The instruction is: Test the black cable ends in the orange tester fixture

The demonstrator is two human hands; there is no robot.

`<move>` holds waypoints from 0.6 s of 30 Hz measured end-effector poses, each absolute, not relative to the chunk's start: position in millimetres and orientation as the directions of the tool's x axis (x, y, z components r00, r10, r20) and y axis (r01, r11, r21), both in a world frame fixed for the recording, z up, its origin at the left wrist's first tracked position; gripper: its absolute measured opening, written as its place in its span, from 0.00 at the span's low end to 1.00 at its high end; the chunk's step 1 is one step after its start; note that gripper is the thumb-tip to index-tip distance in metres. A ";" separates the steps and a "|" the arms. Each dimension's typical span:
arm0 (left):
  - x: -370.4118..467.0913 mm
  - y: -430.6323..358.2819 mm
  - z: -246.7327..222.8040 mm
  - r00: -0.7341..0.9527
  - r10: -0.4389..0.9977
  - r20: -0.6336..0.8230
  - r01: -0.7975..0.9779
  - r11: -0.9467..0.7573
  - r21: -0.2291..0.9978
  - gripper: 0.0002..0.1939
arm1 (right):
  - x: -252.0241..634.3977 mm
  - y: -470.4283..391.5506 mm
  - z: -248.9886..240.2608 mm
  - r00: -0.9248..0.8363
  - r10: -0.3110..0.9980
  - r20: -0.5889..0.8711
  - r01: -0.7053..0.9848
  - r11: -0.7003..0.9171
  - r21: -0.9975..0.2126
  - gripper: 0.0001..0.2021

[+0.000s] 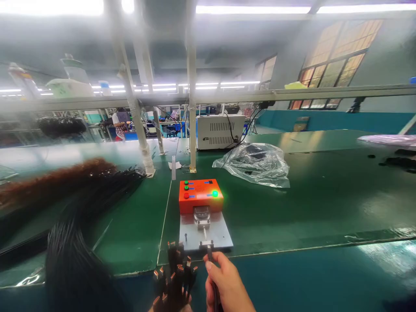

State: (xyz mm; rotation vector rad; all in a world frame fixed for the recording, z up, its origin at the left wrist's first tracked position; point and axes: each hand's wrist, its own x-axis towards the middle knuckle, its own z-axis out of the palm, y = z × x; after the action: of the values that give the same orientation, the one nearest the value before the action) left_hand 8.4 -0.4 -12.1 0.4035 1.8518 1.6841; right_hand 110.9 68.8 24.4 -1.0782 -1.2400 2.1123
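From my seat, the green table (pixel 292 203) carries an orange tester box (pixel 200 196) on a grey plate (pixel 221 236), its socket facing me. My right hand (pixel 227 286) is the nearer one, fingers (pixel 212 263) pinched shut on a cable plug (pixel 209 249) lying just before the socket, long axis pointing straight away into it. My left hand (pixel 169 307) (mostly out of frame) clutches a bundle of connectors (pixel 175 271), just left of the plug.
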 end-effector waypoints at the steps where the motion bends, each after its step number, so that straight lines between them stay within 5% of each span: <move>1: 8.6 0.8 -11.7 -0.776 0.584 -0.237 -0.167 0.172 0.971 0.12 | 110.2 69.2 23.6 -0.572 0.719 -0.396 0.024 -0.468 -0.883 0.20; 12: 10.9 6.7 2.3 -0.792 0.557 -0.250 -0.121 0.258 0.958 0.26 | 102.0 69.2 20.4 -0.403 0.858 -0.320 0.185 -0.266 -0.946 0.11; 18: 12.5 2.8 1.9 -0.807 0.553 -0.207 -0.112 0.200 0.973 0.12 | 96.6 72.1 21.5 -0.381 0.851 -0.360 0.165 -0.321 -0.933 0.12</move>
State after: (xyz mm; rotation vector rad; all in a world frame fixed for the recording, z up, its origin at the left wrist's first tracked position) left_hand 12.5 2.8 1.9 0.4086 1.9555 1.6536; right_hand 96.6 72.1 21.5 -1.3225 -1.4038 1.7533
